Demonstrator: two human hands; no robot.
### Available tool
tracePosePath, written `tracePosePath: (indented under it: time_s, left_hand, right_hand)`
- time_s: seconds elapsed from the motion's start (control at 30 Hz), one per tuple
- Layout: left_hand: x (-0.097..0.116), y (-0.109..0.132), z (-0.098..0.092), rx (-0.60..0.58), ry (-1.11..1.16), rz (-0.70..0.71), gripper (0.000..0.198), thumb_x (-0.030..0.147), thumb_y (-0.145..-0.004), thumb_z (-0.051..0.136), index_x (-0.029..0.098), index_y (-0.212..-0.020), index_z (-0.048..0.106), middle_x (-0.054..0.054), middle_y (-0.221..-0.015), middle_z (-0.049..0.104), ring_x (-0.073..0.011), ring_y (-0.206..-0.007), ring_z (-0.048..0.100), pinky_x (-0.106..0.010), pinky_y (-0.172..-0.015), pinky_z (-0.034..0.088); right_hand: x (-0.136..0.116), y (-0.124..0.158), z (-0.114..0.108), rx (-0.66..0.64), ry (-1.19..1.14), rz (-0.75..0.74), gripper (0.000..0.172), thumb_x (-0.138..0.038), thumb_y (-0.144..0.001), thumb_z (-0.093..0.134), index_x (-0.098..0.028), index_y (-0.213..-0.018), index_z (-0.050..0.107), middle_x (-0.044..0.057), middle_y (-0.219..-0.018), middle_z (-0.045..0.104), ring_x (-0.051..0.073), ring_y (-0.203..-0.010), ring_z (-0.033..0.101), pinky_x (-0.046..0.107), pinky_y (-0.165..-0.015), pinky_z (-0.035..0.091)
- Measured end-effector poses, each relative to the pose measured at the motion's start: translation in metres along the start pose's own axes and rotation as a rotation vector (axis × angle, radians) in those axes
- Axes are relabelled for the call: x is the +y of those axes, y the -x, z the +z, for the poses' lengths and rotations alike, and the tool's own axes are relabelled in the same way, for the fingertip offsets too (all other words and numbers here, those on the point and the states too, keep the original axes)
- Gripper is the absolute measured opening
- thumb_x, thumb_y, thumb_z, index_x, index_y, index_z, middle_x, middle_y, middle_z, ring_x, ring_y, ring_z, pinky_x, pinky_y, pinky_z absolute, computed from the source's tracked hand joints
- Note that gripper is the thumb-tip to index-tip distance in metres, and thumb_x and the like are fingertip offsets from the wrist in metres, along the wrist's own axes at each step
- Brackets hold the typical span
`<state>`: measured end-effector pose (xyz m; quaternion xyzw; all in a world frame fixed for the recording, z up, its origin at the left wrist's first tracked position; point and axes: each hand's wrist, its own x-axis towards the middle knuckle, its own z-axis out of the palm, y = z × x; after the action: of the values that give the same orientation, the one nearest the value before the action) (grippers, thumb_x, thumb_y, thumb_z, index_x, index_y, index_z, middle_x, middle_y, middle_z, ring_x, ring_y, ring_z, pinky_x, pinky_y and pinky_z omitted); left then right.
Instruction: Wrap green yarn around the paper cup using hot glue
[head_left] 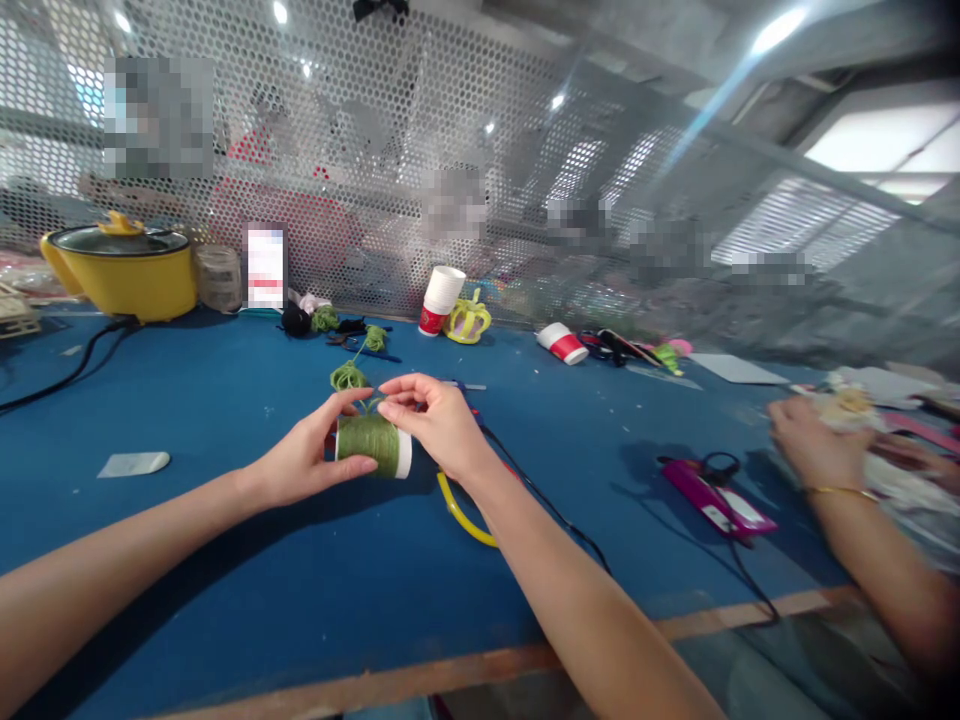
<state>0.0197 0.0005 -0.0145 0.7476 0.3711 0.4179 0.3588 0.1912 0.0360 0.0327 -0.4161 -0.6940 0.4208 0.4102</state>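
Green spool, frame ctr, held in L hand; prob. light, firm core, soft thread; grip white end; R hand pinching strand.

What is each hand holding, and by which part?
Left hand: the spool, by its left part, thumb across its front. Right hand: seemingly a strand, fingertips above the spool.
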Motion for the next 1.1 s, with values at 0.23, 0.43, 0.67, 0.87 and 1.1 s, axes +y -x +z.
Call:
tracePosePath:
  time_s: [0.23, 0.43, 0.67, 0.87, 1.1]
  left_hand:
    - [0.007, 0.001, -0.004, -0.080, -0.325, 0.181, 0.059, 0.032, -0.080, 0.056, 0.027, -0.132, 0.029, -0.008, -0.108, 0.048, -0.0222, -0.096, 0.051, -0.037, -0.084, 0.045]
    - [0.009, 0.002, -0.003, -0.158, -0.373, 0.281, 0.051, 0.029, -0.081, 0.054, 0.027, -0.128, 0.035, -0.008, -0.110, 0.043, -0.0228, -0.103, 0.048, -0.037, -0.088, 0.044]
    - [0.010, 0.002, -0.004, -0.188, -0.420, 0.252, 0.045, 0.031, -0.081, 0.054, 0.024, -0.123, 0.041, -0.008, -0.107, 0.042, -0.0225, -0.103, 0.047, -0.038, -0.089, 0.044]
    - [0.008, -0.001, -0.009, -0.093, -0.458, 0.188, 0.042, 0.032, -0.081, 0.052, 0.023, -0.120, 0.041, -0.008, -0.104, 0.043, -0.0209, -0.096, 0.050, -0.037, -0.085, 0.046]
    - [-0.001, -0.004, -0.012, -0.003, -0.496, 0.163, 0.041, 0.033, -0.080, 0.053, 0.021, -0.117, 0.042, -0.008, -0.106, 0.042, -0.0228, -0.099, 0.050, -0.040, -0.086, 0.045]
  right_hand:
    - [0.000, -0.005, 0.000, -0.076, -0.024, 0.102, 0.017, -0.012, -0.064, 0.063, -0.016, -0.080, 0.059, -0.002, -0.067, 0.062, 0.010, -0.064, 0.058, 0.027, -0.067, 0.047]
    - [0.004, -0.014, -0.001, -0.204, -0.057, 0.197, 0.014, -0.012, -0.065, 0.062, -0.016, -0.078, 0.059, -0.003, -0.063, 0.060, 0.007, -0.054, 0.054, 0.021, -0.054, 0.043]
    - [0.006, -0.024, -0.002, -0.204, -0.014, 0.206, 0.008, -0.015, -0.069, 0.061, -0.014, -0.077, 0.058, 0.000, -0.067, 0.062, 0.007, -0.055, 0.055, 0.019, -0.052, 0.043]
    - [0.012, -0.042, -0.055, 0.258, 0.614, 0.181, 0.019, -0.030, -0.081, 0.047, -0.016, -0.069, 0.052, 0.006, -0.068, 0.063, 0.014, -0.062, 0.059, 0.025, -0.059, 0.045]
    - [0.050, -0.042, -0.077, 0.142, 0.901, 0.378, 0.018, -0.010, -0.054, 0.068, -0.017, -0.049, 0.052, 0.008, -0.063, 0.064, 0.024, -0.072, 0.062, 0.027, -0.060, 0.042]
